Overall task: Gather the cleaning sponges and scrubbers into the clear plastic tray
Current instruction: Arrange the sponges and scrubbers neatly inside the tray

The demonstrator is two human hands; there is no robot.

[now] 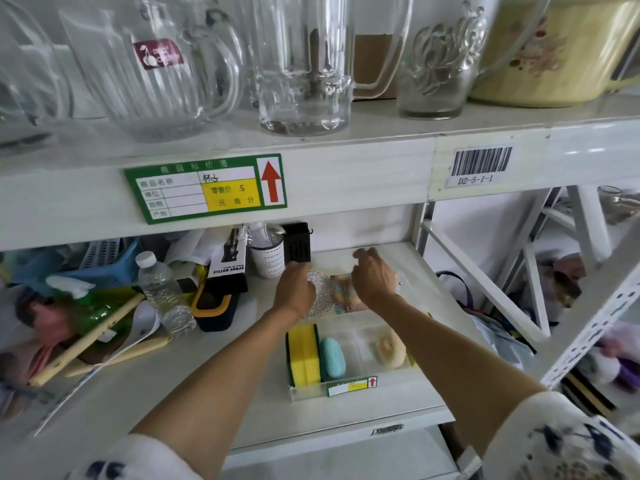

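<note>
Three sponges already stand in my clear plastic tray (308, 393) on the shelf; left hand (294, 289) rests on the round silver scrubber (320, 294) behind it, grip hidden, right hand (372, 277) hovers loosely curled over the mesh scrubber (343, 292).

— Where are the arms?
— Both reach forward toward twelve o'clock, wrists near each other.
— And the hands?
— Left hand (294, 289) palm down, fingers hidden; right hand (372, 275) raised, fingers loosely curled.

left hand (294, 289) hides silver scrubber (320, 294) edge
</note>
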